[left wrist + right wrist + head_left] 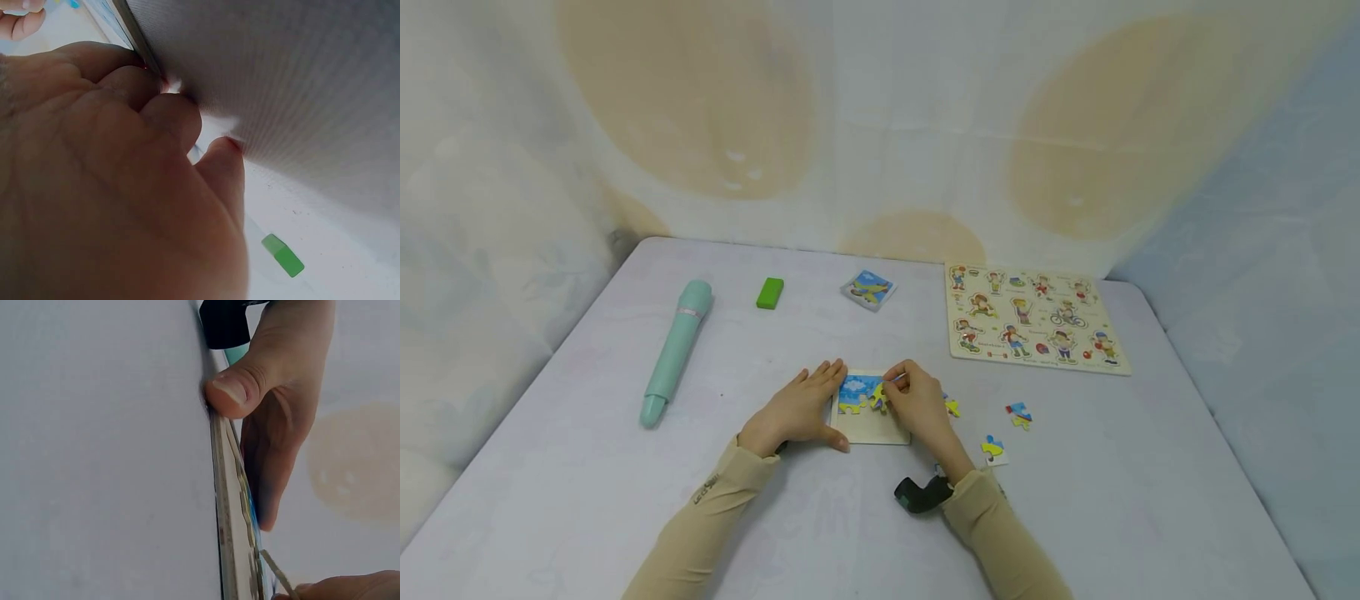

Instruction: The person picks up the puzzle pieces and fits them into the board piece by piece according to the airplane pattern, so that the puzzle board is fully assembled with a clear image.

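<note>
A small wooden puzzle board [874, 429] lies on the table, blue sky pieces filling its upper left part. The left hand [801, 408] rests along the board's left side, fingers extended and thumb at the lower left corner; in the right wrist view this hand [275, 412] touches the board edge [224, 506]. Over the board's upper right, the right hand [917, 404] pinches a yellow and blue puzzle piece [878, 398]. That piece [278, 573] stands tilted against the laid pieces in the right wrist view. The left wrist view shows the left hand [119, 169] close up.
Loose pieces lie to the right, one [1019, 415] farther out and one [993, 448] nearer. Behind are a green block [770, 293], a picture packet [869, 289] and a large figure puzzle [1037, 321]. A mint-green microphone-shaped object [676, 354] lies at the left.
</note>
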Demonstrator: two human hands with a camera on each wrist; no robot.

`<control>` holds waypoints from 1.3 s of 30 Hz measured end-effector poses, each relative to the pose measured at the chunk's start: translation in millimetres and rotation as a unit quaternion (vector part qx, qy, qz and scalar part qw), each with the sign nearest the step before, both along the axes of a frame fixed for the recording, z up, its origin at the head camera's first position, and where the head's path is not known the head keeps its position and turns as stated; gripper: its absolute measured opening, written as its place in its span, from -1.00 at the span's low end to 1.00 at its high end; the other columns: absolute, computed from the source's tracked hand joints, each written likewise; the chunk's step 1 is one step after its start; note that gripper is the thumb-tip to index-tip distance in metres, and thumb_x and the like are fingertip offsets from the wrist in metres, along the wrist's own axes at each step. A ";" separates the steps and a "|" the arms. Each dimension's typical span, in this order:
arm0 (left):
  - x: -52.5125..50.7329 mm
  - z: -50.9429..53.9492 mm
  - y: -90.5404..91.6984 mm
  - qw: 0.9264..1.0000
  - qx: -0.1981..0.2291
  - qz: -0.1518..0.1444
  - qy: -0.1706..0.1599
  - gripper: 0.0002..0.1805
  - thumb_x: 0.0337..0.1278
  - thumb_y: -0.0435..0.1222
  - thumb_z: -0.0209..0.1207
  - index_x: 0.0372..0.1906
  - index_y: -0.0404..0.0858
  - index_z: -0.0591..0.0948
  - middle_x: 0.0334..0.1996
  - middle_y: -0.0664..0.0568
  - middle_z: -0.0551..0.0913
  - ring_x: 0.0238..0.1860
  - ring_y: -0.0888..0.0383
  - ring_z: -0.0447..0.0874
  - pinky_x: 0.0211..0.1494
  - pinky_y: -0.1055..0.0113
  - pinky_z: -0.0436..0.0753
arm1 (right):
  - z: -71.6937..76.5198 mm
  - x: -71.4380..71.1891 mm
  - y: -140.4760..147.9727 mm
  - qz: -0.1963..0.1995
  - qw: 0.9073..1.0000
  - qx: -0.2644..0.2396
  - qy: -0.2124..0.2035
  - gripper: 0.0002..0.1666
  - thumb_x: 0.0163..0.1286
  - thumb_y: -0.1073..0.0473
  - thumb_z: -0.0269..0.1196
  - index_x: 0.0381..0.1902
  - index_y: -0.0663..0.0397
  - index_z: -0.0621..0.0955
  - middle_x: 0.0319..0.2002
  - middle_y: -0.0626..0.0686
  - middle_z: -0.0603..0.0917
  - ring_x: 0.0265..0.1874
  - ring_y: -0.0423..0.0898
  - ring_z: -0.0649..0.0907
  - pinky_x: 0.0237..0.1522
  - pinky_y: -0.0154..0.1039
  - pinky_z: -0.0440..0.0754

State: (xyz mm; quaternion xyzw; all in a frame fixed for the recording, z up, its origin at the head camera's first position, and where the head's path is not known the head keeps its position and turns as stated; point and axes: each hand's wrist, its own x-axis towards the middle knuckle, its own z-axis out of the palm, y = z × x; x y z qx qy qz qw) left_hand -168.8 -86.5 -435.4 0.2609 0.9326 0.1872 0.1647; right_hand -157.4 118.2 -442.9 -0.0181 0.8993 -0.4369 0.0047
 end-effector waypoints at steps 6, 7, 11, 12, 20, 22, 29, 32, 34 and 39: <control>0.7 0.3 0.2 1.000 0.001 0.000 0.002 0.32 -0.31 0.15 0.48 0.51 -0.36 0.05 0.54 -0.17 0.00 0.56 -0.12 -0.09 0.56 -0.12 -0.01 | 1.1 3.6 -6.1 0.004 0.998 0.070 0.004 -0.86 0.27 0.16 0.29 -0.24 0.06 0.61 -0.53 -0.04 0.59 -0.59 -0.20 0.46 -0.53 -0.37 0.35; 0.9 0.5 0.1 1.000 0.001 0.000 0.002 0.32 -0.31 0.15 0.48 0.51 -0.36 0.05 0.54 -0.17 0.00 0.56 -0.12 -0.09 0.56 -0.12 -0.01 | 0.9 3.9 -6.2 0.008 0.997 0.072 0.003 -0.85 0.26 0.15 0.30 -0.23 0.06 0.61 -0.53 -0.04 0.59 -0.58 -0.20 0.47 -0.52 -0.37 0.36; 0.8 -0.1 -0.1 1.000 0.000 0.000 0.002 0.32 -0.32 0.15 0.48 0.51 -0.36 0.05 0.54 -0.17 0.00 0.56 -0.12 -0.10 0.56 -0.13 -0.01 | 0.3 3.8 -5.8 0.010 0.998 0.059 -0.001 -0.82 0.24 0.14 0.33 -0.23 0.07 0.63 -0.53 -0.05 0.59 -0.58 -0.21 0.47 -0.52 -0.38 0.36; 0.9 -0.4 -0.1 1.000 0.001 0.000 0.001 0.32 -0.32 0.15 0.48 0.51 -0.36 0.04 0.54 -0.17 0.00 0.56 -0.12 -0.10 0.56 -0.13 -0.01 | -0.1 3.4 -5.5 0.007 0.999 0.051 -0.004 -0.82 0.25 0.14 0.34 -0.23 0.07 0.63 -0.52 -0.04 0.59 -0.58 -0.21 0.47 -0.52 -0.38 0.36; 0.2 -1.3 -0.1 1.000 -0.002 0.001 -0.005 0.33 -0.31 0.16 0.48 0.51 -0.35 0.02 0.54 -0.16 -0.02 0.57 -0.11 -0.12 0.57 -0.11 -0.03 | -3.0 2.7 -6.7 -0.016 1.000 0.021 -0.007 -0.85 0.22 0.12 0.37 -0.31 0.02 0.64 -0.54 -0.03 0.61 -0.60 -0.20 0.49 -0.55 -0.37 0.36; 0.5 -0.5 0.0 1.000 -0.001 0.001 -0.004 0.33 -0.31 0.16 0.48 0.51 -0.36 0.03 0.54 -0.17 -0.02 0.57 -0.11 -0.11 0.57 -0.12 -0.02 | -4.8 3.3 -7.8 -0.014 0.999 0.041 -0.003 -0.86 0.21 0.10 0.37 -0.32 -0.01 0.63 -0.56 -0.07 0.60 -0.61 -0.22 0.48 -0.55 -0.37 0.34; 1.5 2.5 1.1 1.000 -0.003 0.002 -0.006 0.32 -0.30 0.15 0.48 0.51 -0.37 0.04 0.54 -0.17 -0.01 0.56 -0.12 -0.10 0.57 -0.12 -0.01 | -8.6 5.5 -11.0 0.002 0.996 0.080 0.029 -0.87 0.19 0.12 0.37 -0.36 0.01 0.62 -0.61 -0.10 0.56 -0.65 -0.25 0.45 -0.60 -0.38 0.28; 1.9 3.0 1.4 1.000 -0.004 0.002 -0.005 0.31 -0.30 0.14 0.48 0.51 -0.37 0.04 0.54 -0.17 -0.01 0.56 -0.12 -0.10 0.57 -0.12 -0.02 | -10.3 5.2 -11.6 0.000 0.995 0.091 0.032 -0.86 0.18 0.12 0.38 -0.37 0.00 0.62 -0.61 -0.10 0.55 -0.66 -0.25 0.44 -0.60 -0.39 0.27; 2.1 3.1 1.4 1.000 -0.004 0.002 -0.004 0.31 -0.30 0.14 0.48 0.51 -0.37 0.05 0.54 -0.17 0.00 0.56 -0.12 -0.10 0.57 -0.12 -0.02 | -11.3 4.8 -12.0 -0.002 0.995 0.093 0.032 -0.86 0.18 0.13 0.39 -0.37 0.00 0.61 -0.61 -0.10 0.54 -0.65 -0.24 0.43 -0.60 -0.39 0.26; 2.3 2.9 1.4 1.000 -0.001 0.004 -0.006 0.31 -0.30 0.14 0.48 0.51 -0.37 0.05 0.54 -0.17 -0.01 0.56 -0.12 -0.10 0.57 -0.12 -0.02 | -12.2 3.9 -11.8 0.001 0.995 0.094 0.028 -0.85 0.19 0.11 0.39 -0.37 -0.01 0.61 -0.61 -0.10 0.50 -0.63 -0.23 0.41 -0.58 -0.38 0.25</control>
